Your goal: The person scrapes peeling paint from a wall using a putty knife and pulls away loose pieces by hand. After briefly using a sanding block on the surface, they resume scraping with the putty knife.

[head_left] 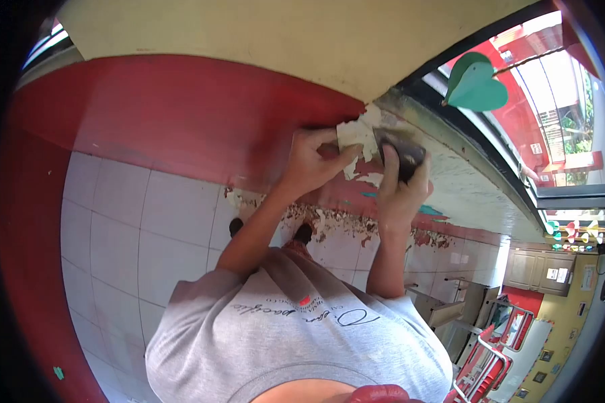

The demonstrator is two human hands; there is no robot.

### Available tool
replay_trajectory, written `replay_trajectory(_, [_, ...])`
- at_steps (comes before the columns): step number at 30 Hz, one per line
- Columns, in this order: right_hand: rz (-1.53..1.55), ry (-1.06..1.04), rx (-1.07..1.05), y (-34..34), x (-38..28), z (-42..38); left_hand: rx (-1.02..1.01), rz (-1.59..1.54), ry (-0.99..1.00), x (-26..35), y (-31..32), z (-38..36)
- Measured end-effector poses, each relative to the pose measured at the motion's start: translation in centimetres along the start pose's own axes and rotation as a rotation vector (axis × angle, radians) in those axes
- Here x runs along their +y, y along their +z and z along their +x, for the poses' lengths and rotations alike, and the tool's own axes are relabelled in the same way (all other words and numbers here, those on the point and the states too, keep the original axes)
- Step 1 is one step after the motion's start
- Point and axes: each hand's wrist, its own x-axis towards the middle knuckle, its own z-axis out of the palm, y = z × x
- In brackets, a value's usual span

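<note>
Item one: a single dark block (409,153), located against the damaged wall area just below the window side. The right hand (405,180) is clamped on it, thumb on one side and fingers on the other. Its working edge is hidden.

Item two: one pale flap (351,134) of loose coating, just beside the block. The left hand (318,156) is at its near edge, thumb lying over it; whether the fingers are closed on it or merely press it cannot be told.

Risks, as judged: the block could slip off the ragged edge and strike the left hand, since the two work close together. The flap could tear short if pulled unevenly, as its edges look brittle. Falling paint chips (323,225) could get underfoot and spoil the footing, the shoes being near the debris.

Count, moving outward: two hands, both the wearer's own; one red wall (202,107) with a pale section above; two teal patches (431,211) readily distinguished, possibly more; chips on the tiled floor (117,232) too many to count; two dark shoes (304,233); one grey shirt (275,342). One large green paper heart (478,84) hangs by the window, with smaller hanging decorations (575,232) farther off, not reliably countable. One brown cabinet (528,272) stands beyond. Chairs (494,356) at lower right overlap; number undetermined.
</note>
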Motion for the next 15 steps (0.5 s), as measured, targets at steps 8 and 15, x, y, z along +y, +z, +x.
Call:
replay_trajectory(8, [0.029,0.103,-0.075,-1.0,0.7,-0.3,-0.025,0.009,0.016,-0.3,-0.1,0.3])
replay_trajectory(15, [0.04,0.065,-0.049,-0.5,1.2,0.1,-0.01,-0.023,0.05,0.0,0.0,0.2])
